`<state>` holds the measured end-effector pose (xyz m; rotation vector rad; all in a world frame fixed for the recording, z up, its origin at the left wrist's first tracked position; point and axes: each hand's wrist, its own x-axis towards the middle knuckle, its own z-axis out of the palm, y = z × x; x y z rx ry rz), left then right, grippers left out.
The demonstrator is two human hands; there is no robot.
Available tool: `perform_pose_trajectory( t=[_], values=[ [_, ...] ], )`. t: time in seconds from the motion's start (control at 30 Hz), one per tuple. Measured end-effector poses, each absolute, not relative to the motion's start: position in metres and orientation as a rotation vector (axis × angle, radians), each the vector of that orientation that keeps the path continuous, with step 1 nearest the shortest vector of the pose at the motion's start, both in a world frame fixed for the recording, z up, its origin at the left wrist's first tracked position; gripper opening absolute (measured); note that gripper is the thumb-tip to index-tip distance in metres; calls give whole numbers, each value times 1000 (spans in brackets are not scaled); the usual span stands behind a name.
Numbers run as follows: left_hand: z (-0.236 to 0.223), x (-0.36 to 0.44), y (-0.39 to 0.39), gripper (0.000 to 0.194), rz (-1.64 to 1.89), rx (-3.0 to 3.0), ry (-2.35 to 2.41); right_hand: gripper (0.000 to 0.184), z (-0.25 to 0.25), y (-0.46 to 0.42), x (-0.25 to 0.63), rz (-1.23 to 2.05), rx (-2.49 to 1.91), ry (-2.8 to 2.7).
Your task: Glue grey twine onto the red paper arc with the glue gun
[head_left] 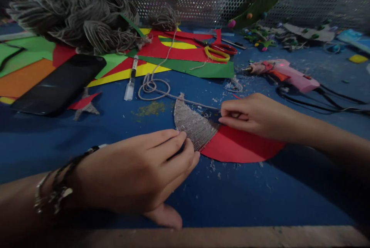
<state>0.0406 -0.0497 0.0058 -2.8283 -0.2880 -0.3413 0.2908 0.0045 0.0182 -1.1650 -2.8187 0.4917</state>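
left hand: (141, 171) fingers loosely bent, tips resting on the grey-yarn-covered end of the red crescent card (243, 146)
right hand: (251, 117) pinching the grey yarn (199, 104), right above the card
card spot: flat on the blue table (231, 198)

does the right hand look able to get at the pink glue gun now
Likely yes: mostly open blue table lies between the right hand and the glue gun, though its fingers seem to pinch grey yarn.

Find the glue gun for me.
The pink glue gun lies at the right of the head view, beyond your right hand, beside the scissors.
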Motion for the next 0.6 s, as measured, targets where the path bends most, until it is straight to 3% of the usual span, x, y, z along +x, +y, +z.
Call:
perform_pose_trajectory(
  t=[0.3,0.6],
  values=[
    [7,42,-39,41,-575,-2918,-316,23,18,2,291,437,-1173,-2761],
    [8,35,-32,38,-390,-3023,-357,16,31,-1,292,559,-1070,-2781]
  ],
)
